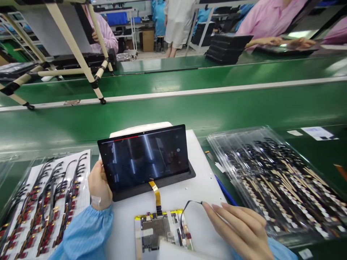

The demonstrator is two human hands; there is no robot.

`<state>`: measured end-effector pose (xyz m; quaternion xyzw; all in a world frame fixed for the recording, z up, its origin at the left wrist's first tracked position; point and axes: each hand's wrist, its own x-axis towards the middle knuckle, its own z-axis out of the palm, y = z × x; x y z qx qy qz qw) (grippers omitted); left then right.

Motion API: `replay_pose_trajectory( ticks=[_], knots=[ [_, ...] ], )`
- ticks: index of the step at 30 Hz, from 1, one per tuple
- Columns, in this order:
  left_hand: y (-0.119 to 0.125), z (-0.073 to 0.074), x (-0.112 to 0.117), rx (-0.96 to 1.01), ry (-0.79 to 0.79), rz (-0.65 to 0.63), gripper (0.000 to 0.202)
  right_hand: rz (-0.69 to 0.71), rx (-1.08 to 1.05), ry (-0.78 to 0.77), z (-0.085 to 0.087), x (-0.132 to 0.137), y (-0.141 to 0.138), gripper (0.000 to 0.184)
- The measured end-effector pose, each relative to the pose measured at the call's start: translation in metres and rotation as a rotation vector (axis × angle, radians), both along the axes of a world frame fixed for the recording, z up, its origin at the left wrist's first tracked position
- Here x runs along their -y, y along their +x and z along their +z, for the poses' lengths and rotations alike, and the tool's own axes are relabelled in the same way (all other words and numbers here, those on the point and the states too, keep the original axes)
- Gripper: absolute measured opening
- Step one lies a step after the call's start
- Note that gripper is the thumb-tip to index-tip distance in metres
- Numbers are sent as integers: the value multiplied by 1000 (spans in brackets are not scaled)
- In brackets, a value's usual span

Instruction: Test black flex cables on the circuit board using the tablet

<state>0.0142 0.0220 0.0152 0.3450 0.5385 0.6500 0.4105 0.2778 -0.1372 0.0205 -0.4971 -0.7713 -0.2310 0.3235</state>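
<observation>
My left hand [99, 184] grips the left edge of a tablet screen [146, 155], which is tilted up with its display lit and facing me. A black panel [191, 172] shows behind the screen's lower edge. An orange flex ribbon [155, 193] runs from the screen down to an opened circuit board assembly [155, 231] with yellow tape along its top. The fingertips of my right hand [238, 227] pinch the end of a thin black cable [185, 208] that arches up from the board's right side. Something white covers the board's lower part.
Under the work lies a white pad [200, 195]. A clear tray [271, 173] of ribbon parts stands at right, with a blue pen-like object [226, 190] beside it. Cable assemblies lie on a white sheet [78, 177] at left. Beyond are a green conveyor [189, 112], a pipe frame [78, 47] and co-workers.
</observation>
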Motion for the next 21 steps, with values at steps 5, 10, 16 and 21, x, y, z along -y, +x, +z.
replay_pose_trajectory(
  ticks=[5,10,16,21],
  knots=[
    [1,0,-1,-18,20,-11,28,-28,-23,-39,0,3,-1,31],
    [0,-1,0,-44,53,0,29,-48,-33,-55,1,3,-3,38],
    [-2,-3,1,-34,39,-22,29,-36,-38,-80,3,4,-2,37],
    [0,0,1,-3,20,-6,27,-85,15,-77,0,9,-2,39]
  ],
)
